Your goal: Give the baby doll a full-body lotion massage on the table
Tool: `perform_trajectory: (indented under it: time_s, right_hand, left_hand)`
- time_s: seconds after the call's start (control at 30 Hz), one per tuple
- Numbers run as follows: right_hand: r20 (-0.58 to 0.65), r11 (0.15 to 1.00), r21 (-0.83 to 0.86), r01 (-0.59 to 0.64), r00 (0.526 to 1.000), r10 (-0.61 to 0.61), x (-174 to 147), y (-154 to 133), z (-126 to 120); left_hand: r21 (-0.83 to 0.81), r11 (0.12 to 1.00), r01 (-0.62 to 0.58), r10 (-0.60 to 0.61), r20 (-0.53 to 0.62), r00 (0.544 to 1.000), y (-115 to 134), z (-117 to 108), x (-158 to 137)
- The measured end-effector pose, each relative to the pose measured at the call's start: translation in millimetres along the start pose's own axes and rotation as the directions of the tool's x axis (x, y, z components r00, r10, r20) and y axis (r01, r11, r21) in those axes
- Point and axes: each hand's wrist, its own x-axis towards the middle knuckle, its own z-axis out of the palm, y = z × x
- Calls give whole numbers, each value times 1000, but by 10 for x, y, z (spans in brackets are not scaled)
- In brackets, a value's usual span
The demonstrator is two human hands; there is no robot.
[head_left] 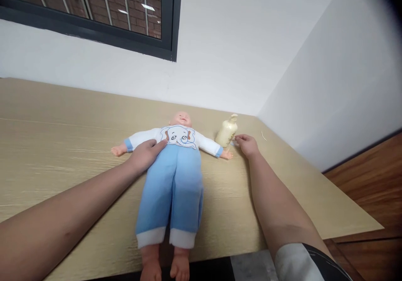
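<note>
A baby doll in a white and blue outfit lies on its back, arms spread, feet toward me. An elephant face is on its chest. My left hand grips the doll's side under its arm, thumb on the chest and the other fingers mostly hidden. Beyond the doll's hand stands a cream-coloured pump bottle. Close by the bottle's base, my right hand is closed in a pinch. A small whitish bit shows at its fingertips, too small to name.
The doll lies on a light wood-grain table set against white walls. A thin white strip lies to the right of the bottle. Above the table is a dark-framed window. Brown wood panelling stands beyond the table's right edge.
</note>
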Motion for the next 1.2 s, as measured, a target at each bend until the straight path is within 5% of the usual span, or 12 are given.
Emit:
perform_trajectory:
  time_s: [0.13, 0.3, 0.5, 0.6, 0.67, 0.77, 0.9, 0.97, 1.03, 1.1, 1.2]
  right_hand:
    - [-261, 995, 55, 86, 963, -69, 7, -113, -28]
    - [-496, 973, 84, 214, 856, -146, 10, -390, -158]
    - [-621, 863, 34, 504, 688, -377, -170, -1034, -271]
    - [-562, 748, 23, 664, 627, -539, -395, -1392, -183]
    - [-416, 728, 31, 684, 672, -613, -548, -1577, -57]
    - [-11, 756, 21, 654, 756, -654, -763, -1729, 212]
    - [362, 690, -140, 710, 685, -632, -1072, -1722, 626]
    - [405, 623, -181, 761, 635, -658, -1218, -1664, 799]
    - [359, 571, -240, 785, 618, -699, -1319, -1597, 913]
    - [342, 559, -237, 794, 607, -717, -1356, -1540, 962]
    - [348, 585, -152, 796, 598, -723, -1328, -1492, 964]
  left_hand:
    - [-31, 999, -10, 13, 86, 996, -62, -23, 46]
    - [-172, 982, 72, -35, 205, 978, -77, -77, 60]
    - [-199, 968, 150, -36, 484, 875, -73, -277, 71]
    - [-138, 975, 172, -62, 578, 814, -67, -380, 100]
    - [-72, 986, 151, -81, 581, 810, -30, -431, 110]
    - [98, 995, 4, -53, 506, 861, 71, -482, 92]
    - [357, 891, -280, 180, 290, 940, 152, -484, 30]
    - [402, 801, -444, 375, 243, 895, 127, -441, 6]
    - [396, 693, -602, 534, 280, 798, 75, -374, -15]
    - [380, 627, -680, 584, 349, 733, 30, -301, -38]
    - [384, 633, -673, 564, 367, 740, 23, -228, -83]
